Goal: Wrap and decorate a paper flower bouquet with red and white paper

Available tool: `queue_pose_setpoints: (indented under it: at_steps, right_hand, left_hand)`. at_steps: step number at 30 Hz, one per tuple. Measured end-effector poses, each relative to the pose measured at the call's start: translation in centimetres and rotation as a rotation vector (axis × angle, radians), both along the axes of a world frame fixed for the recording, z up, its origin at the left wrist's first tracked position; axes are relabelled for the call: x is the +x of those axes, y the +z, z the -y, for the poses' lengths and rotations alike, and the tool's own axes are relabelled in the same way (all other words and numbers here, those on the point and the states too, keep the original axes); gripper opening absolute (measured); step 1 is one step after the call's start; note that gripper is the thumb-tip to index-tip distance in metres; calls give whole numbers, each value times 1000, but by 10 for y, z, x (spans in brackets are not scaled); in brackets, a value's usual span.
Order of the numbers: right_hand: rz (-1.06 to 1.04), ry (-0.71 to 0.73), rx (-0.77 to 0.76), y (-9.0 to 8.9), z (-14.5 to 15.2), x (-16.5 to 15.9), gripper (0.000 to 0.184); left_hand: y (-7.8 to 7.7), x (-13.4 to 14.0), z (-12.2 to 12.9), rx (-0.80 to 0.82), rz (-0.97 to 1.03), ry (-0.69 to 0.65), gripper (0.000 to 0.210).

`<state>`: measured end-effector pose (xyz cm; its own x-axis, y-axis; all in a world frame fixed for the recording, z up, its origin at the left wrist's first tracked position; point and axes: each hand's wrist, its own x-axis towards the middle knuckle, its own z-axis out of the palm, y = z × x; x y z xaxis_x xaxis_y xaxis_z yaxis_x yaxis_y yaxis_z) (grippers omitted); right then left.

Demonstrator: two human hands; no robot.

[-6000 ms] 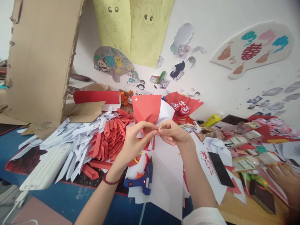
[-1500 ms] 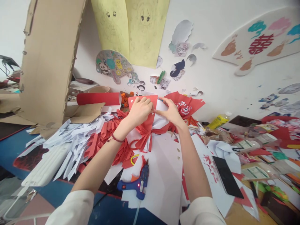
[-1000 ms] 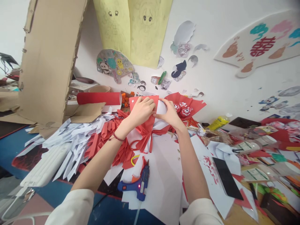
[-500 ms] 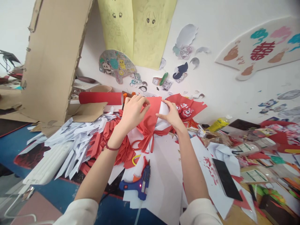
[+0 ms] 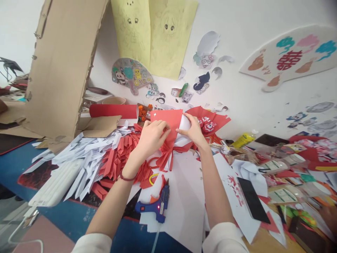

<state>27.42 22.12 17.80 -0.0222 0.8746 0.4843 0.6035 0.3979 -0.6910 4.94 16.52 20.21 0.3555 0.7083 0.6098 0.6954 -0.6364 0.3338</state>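
A folded sheet of red paper stands upright in the middle, layered with white paper and gathered into pleats at its lower end. My right hand grips its right side, the thumb in front and the fingers behind. My left hand lies against the front of the red sheet, fingers curled together; the fingertips are partly hidden. Below the pleats are scissors with a yellow handle and a blue glue gun with a lit red light.
Piles of folded white paper strips and red strips lie left, near a white power strip. A red paper bouquet leans at the wall. A phone, bottles and scraps crowd the right. Cardboard rises at left.
My left hand has moved down from the top edge of the red paper to its front. My right hand keeps its grip on the right side.
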Motion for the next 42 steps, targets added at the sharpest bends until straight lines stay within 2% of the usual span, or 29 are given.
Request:
queue_pose_setpoints:
  at_steps: [3, 5, 9, 13, 16, 18, 21, 29, 42]
  right_hand:
    - [-38, 44, 21, 0, 0, 2, 82]
    - [-98, 86, 17, 2, 0, 5, 77]
    - [-196, 118, -51, 13, -3, 9, 74]
    - [-239, 279, -236, 34, -9, 10, 61]
    - [-234, 336, -433, 48, -15, 10, 49]
    - [-200, 304, -513, 53, -19, 10, 45]
    - [-153, 270, -551, 54, -23, 11, 43]
    - [-116, 291, -473, 50, -22, 13, 53]
    - [-131, 258, -462, 54, -13, 11, 56]
  left_hand:
    - [-4, -3, 15, -48, 60, 29, 17]
    - [-11, 0, 22, -45, 32, 54, 19]
    - [-27, 14, 22, 130, -252, 87, 29]
    - [-37, 26, 19, 254, -425, 56, 44]
    - [-40, 31, 16, 251, -391, 55, 42]
    - [-40, 33, 12, 218, -302, 86, 33]
    - [-35, 37, 1, 180, -194, 125, 24]
    - [-16, 48, -26, 111, -113, 73, 13]
    - [-8, 31, -23, -95, 75, -45, 13]
